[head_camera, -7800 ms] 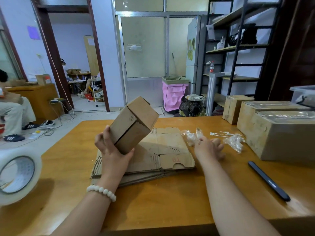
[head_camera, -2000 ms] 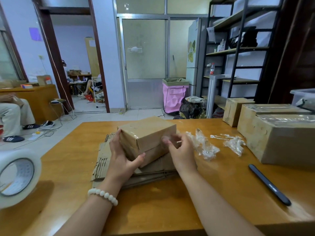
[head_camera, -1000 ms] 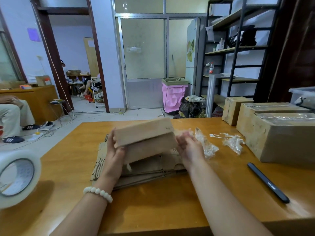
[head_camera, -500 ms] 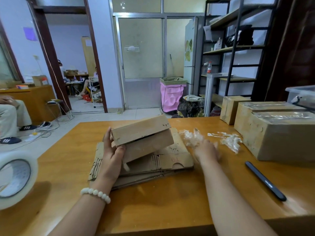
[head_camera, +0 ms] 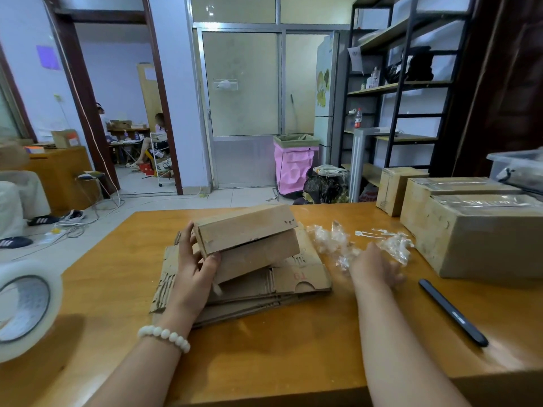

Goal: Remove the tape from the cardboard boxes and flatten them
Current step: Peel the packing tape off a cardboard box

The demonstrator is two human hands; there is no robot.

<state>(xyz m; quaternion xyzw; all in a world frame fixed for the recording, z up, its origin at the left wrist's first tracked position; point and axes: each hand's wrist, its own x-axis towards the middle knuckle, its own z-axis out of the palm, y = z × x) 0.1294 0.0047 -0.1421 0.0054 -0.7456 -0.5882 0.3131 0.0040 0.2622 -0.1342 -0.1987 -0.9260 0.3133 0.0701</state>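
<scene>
My left hand (head_camera: 195, 267) grips the left end of a small brown cardboard box (head_camera: 246, 239), held tilted over a stack of flattened cardboard (head_camera: 293, 282) in the middle of the wooden table (head_camera: 264, 348). My right hand (head_camera: 374, 267), blurred, hovers over the table right of the stack, beside crumpled clear tape scraps (head_camera: 393, 248). Whether it holds a scrap I cannot tell. More peeled tape (head_camera: 326, 237) lies behind it.
Two large taped boxes (head_camera: 482, 230) and a smaller one (head_camera: 393, 189) stand at the right. A black pen-like tool (head_camera: 452, 312) lies near the right front. A big tape roll (head_camera: 23, 309) sits at the left edge. People sit in the background left.
My right hand let go of the box and moved right to the tape scraps. My left hand has kept the box tilted over the stack.
</scene>
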